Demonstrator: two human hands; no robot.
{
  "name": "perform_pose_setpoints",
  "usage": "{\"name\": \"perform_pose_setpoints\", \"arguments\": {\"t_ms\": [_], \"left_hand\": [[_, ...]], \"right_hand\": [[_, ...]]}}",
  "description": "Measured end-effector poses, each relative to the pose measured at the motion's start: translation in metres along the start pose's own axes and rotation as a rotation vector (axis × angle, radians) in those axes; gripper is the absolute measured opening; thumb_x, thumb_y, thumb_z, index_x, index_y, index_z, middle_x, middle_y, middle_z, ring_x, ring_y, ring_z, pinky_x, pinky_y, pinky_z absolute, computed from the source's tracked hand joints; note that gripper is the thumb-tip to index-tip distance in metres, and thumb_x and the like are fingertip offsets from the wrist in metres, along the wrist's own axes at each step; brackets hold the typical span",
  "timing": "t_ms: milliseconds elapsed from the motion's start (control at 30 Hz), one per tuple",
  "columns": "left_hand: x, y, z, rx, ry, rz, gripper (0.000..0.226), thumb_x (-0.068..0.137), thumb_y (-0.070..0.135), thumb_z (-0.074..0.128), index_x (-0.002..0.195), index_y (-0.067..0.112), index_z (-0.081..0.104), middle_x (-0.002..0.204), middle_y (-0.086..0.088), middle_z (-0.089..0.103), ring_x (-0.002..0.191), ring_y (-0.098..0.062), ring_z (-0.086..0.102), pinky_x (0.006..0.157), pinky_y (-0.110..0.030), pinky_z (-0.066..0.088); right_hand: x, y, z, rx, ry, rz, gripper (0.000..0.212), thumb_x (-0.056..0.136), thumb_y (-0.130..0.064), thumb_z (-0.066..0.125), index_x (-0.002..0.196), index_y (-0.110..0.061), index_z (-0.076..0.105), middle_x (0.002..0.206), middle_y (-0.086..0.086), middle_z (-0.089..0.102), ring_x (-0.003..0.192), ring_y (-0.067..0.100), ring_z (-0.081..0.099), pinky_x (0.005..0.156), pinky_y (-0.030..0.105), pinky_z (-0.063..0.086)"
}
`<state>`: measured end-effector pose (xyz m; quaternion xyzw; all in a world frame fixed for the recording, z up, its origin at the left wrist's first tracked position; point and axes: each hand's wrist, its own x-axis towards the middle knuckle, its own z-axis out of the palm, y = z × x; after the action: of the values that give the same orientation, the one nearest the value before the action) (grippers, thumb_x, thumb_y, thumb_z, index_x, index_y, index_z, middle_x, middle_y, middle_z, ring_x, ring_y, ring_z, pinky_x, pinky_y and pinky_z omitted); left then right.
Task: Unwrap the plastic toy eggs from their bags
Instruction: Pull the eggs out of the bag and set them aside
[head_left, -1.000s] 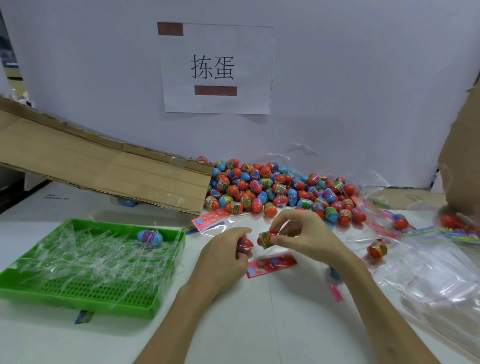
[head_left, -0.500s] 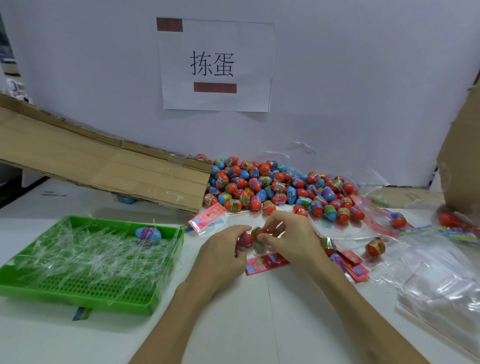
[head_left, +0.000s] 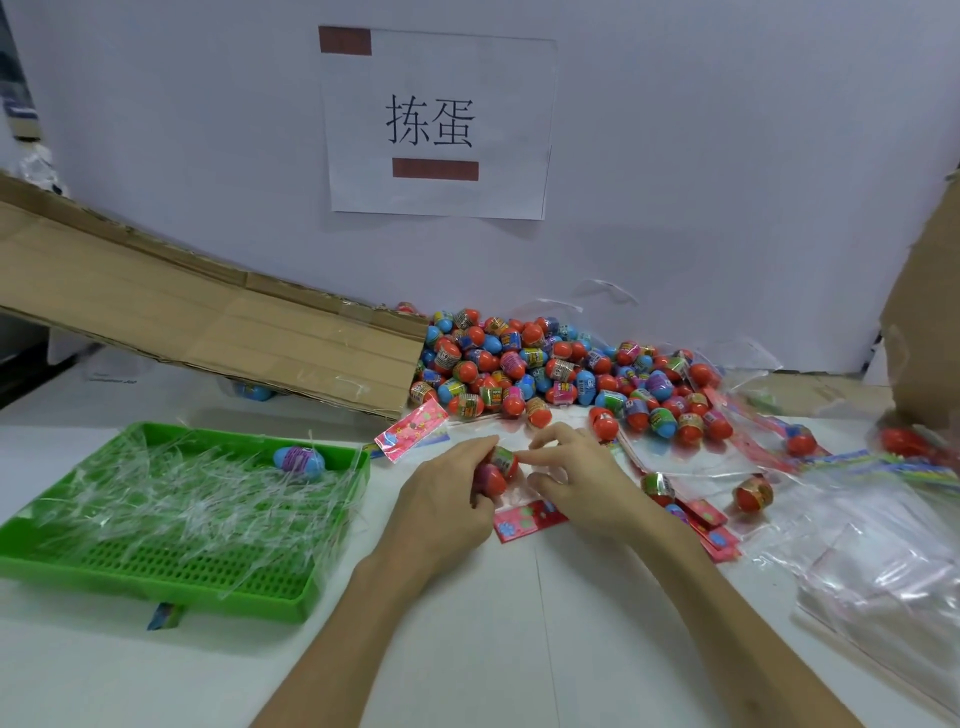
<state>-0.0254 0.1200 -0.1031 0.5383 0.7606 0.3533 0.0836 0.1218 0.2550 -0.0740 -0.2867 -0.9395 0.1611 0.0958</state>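
"Fingers (head_left: 475, 451), left hand (head_left: 439, 501)?"
"Curled round one toy egg (head_left: 497, 467), steadying it at table (head_left: 519, 623) centre, near side of the egg pile (head_left: 545, 364); right hand (head_left: 584, 483) pinched its right end, seemingly for unwrapping."

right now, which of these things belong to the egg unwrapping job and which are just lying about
Part of the job:
red egg, gripped by the left hand and right hand
pile of eggs
green tray with plastic strips and a blue egg
clear bags

Just lying about:
cardboard flap
paper sign
cardboard box
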Motion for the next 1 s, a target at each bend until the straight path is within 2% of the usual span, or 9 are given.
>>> {"name": "perform_pose_setpoints", "arguments": {"t_ms": [167, 267, 333, 467, 600, 700, 767, 867, 1000], "left_hand": [[-0.001, 0.001, 0.000, -0.015, 0.007, -0.003, 0.070, 0.084, 0.013, 0.059, 0.152, 0.029, 0.047, 0.144, 0.007, 0.060, 0.130, -0.017, 0.055, 0.108, -0.033, 0.047], [-0.001, 0.001, 0.000, -0.012, 0.010, 0.010, 0.070, 0.085, 0.014, 0.059, 0.152, 0.030, 0.047, 0.144, 0.008, 0.060, 0.130, -0.017, 0.055, 0.107, -0.031, 0.046], [-0.002, 0.001, -0.001, -0.009, 0.013, 0.021, 0.071, 0.085, 0.013, 0.059, 0.152, 0.032, 0.047, 0.145, 0.011, 0.059, 0.131, -0.015, 0.054, 0.108, -0.028, 0.045], [-0.003, 0.004, -0.003, -0.004, 0.013, 0.079, 0.072, 0.081, 0.007, 0.056, 0.147, 0.034, 0.054, 0.142, 0.014, 0.060, 0.128, -0.012, 0.056, 0.105, -0.023, 0.043], [-0.003, 0.004, -0.003, 0.021, 0.023, 0.095, 0.069, 0.083, 0.008, 0.055, 0.146, 0.035, 0.055, 0.146, 0.012, 0.058, 0.130, -0.012, 0.054, 0.106, -0.019, 0.038], [-0.002, 0.003, -0.002, 0.013, 0.023, 0.095, 0.069, 0.085, 0.011, 0.057, 0.150, 0.035, 0.051, 0.146, 0.012, 0.058, 0.131, -0.012, 0.054, 0.107, -0.019, 0.038], [-0.002, 0.002, -0.002, 0.003, 0.033, 0.070, 0.071, 0.087, 0.014, 0.060, 0.154, 0.034, 0.044, 0.145, 0.009, 0.059, 0.131, -0.014, 0.054, 0.110, -0.024, 0.040], [-0.001, 0.001, 0.000, 0.032, 0.014, 0.012, 0.073, 0.090, 0.021, 0.062, 0.158, 0.030, 0.037, 0.148, 0.004, 0.057, 0.135, -0.019, 0.052, 0.113, -0.033, 0.041], [-0.002, 0.002, -0.001, 0.048, 0.032, 0.035, 0.062, 0.091, 0.022, 0.063, 0.151, 0.026, 0.048, 0.144, 0.005, 0.060, 0.131, -0.018, 0.053, 0.110, -0.030, 0.039]], "right_hand": [[0.002, -0.003, 0.002, -0.009, -0.031, -0.011, 0.034, 0.104, -0.016, 0.050, 0.132, -0.025, 0.068, 0.138, -0.004, 0.049, 0.124, 0.019, 0.042, 0.103, 0.039, 0.039], [0.010, -0.001, -0.006, 0.178, 0.269, 0.090, 0.025, 0.099, -0.011, 0.060, 0.113, -0.023, 0.076, 0.120, -0.002, 0.060, 0.097, 0.009, 0.060, 0.085, 0.026, 0.048], [0.020, 0.003, -0.013, 0.244, 0.432, 0.154, 0.019, 0.095, -0.013, 0.066, 0.108, -0.025, 0.074, 0.114, -0.002, 0.062, 0.083, 0.006, 0.061, 0.080, 0.026, 0.052], [0.045, 0.006, -0.008, 0.172, 0.293, 0.205, 0.035, 0.093, -0.019, 0.068, 0.128, -0.023, 0.066, 0.126, -0.001, 0.062, 0.097, 0.018, 0.064, 0.093, 0.038, 0.055], [0.057, 0.008, 0.006, 0.252, 0.368, 0.229, 0.023, 0.092, -0.011, 0.068, 0.111, -0.022, 0.071, 0.112, -0.003, 0.069, 0.094, 0.014, 0.064, 0.084, 0.031, 0.057], [0.049, 0.012, -0.001, 0.401, 0.423, 0.211, 0.020, 0.090, -0.014, 0.072, 0.099, -0.032, 0.072, 0.096, -0.013, 0.071, 0.085, 0.005, 0.067, 0.071, 0.021, 0.052], [0.036, 0.014, -0.015, 0.505, 0.368, 0.159, 0.021, 0.088, -0.017, 0.074, 0.098, -0.035, 0.068, 0.094, -0.011, 0.073, 0.083, 0.007, 0.070, 0.073, 0.022, 0.054], [0.012, 0.015, -0.032, 0.689, 0.151, 0.039, 0.019, 0.080, -0.018, 0.077, 0.097, -0.023, 0.069, 0.092, -0.003, 0.075, 0.083, 0.017, 0.074, 0.079, 0.028, 0.058], [-0.002, 0.008, -0.025, 0.566, -0.113, 0.016, 0.014, 0.086, -0.012, 0.079, 0.096, -0.020, 0.073, 0.098, -0.007, 0.075, 0.086, 0.020, 0.075, 0.083, 0.036, 0.061]]}}
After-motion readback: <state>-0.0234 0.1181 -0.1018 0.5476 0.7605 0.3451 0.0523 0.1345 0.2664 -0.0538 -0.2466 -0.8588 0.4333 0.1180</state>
